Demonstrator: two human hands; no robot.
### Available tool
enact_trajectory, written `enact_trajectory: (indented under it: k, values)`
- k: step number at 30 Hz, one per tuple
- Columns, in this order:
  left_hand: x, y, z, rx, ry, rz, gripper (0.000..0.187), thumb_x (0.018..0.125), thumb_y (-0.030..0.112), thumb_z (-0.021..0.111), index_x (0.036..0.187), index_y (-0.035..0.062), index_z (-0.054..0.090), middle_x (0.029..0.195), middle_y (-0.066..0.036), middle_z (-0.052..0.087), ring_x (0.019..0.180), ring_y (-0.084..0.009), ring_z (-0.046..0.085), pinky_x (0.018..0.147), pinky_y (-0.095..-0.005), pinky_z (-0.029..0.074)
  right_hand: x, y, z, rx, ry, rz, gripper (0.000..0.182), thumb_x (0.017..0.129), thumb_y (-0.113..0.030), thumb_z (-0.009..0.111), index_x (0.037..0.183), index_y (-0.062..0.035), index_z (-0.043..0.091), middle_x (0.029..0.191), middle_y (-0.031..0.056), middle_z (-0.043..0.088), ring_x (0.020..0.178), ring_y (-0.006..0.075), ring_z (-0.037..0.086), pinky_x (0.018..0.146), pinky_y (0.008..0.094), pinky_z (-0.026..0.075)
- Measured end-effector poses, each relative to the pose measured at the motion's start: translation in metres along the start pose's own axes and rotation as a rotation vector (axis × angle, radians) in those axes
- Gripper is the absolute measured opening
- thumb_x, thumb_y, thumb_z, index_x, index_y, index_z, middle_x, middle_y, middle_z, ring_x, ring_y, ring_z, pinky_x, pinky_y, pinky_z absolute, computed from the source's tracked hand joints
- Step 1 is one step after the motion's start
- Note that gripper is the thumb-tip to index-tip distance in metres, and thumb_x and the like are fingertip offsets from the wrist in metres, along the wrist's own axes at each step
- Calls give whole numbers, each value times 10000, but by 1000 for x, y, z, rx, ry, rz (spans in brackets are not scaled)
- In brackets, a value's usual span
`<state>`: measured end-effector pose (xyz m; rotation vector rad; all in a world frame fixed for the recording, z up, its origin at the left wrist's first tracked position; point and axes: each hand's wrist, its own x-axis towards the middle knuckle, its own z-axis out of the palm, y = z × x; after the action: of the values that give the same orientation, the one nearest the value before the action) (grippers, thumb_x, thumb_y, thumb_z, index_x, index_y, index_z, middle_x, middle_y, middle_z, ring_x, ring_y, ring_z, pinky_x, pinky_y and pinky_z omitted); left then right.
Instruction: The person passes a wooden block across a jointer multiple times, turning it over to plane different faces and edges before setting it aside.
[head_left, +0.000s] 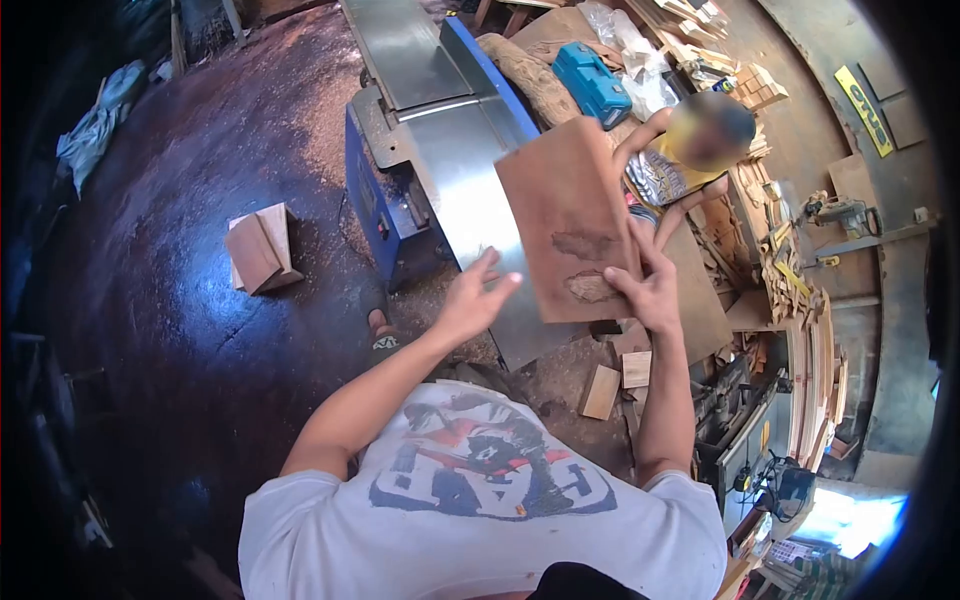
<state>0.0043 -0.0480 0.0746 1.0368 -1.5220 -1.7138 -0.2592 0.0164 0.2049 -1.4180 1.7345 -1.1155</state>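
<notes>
The right hand point(650, 290) has its grip clamped on the lower edge of a wooden board point(565, 220), held tilted above the steel bed of the blue jointer point(440, 150). The left hand point(472, 298) hovers just beside the board, fingers apart, holding nothing. A co-worker's hand point(640, 135) touches the board's far corner.

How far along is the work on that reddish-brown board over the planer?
Done: nothing visibly finished. The flat reddish-brown wooden board shows dark rough patches on its face. In hand: the right hand grips its lower edge, another person's hand holds the far end, the left hand is open beside it. Left: it is above the blue-and-steel planer, not lying on it.
</notes>
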Motion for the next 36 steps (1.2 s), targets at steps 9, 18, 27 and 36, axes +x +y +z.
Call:
enact_trajectory:
  k: [9, 18, 27, 36]
  values:
    - [115, -2, 113, 102, -67, -84, 1217, 932, 623, 713, 1562, -230, 117, 1550, -416, 398, 1477, -467, 426, 1222, -442, 374, 12, 72, 18, -643, 86, -193, 682, 822, -125, 784, 1472, -58, 588, 1154, 237, 717, 1068, 395, 708, 941, 457, 559]
    - [186, -22, 92, 59, 151, -28, 1063, 854, 471, 840, 1505, -196, 331, 1372, -332, 623, 1282, -401, 638, 1077, -422, 524, 93, 59, 46, -723, 24, -133, 753, 834, -151, 726, 1554, -181, 508, 1240, 155, 666, 1118, 371, 671, 936, 476, 555]
    - [259, 16, 2, 3, 168, -42, 1034, 818, 418, 874, 1496, -188, 385, 1377, -300, 636, 1261, -339, 656, 1055, -388, 529, 202, 50, 88, -784, -90, -94, 822, 847, -169, 668, 1618, -160, 382, 1264, 285, 598, 1096, 489, 663, 917, 578, 559]
    - [297, 9, -23, -22, 164, -17, 971, 802, 394, 872, 1482, -144, 434, 1345, -283, 649, 1245, -337, 654, 1054, -394, 528, 244, 47, 104, -821, -85, -152, 840, 833, -155, 679, 1619, -147, 382, 1219, 276, 612, 1048, 481, 669, 876, 567, 567]
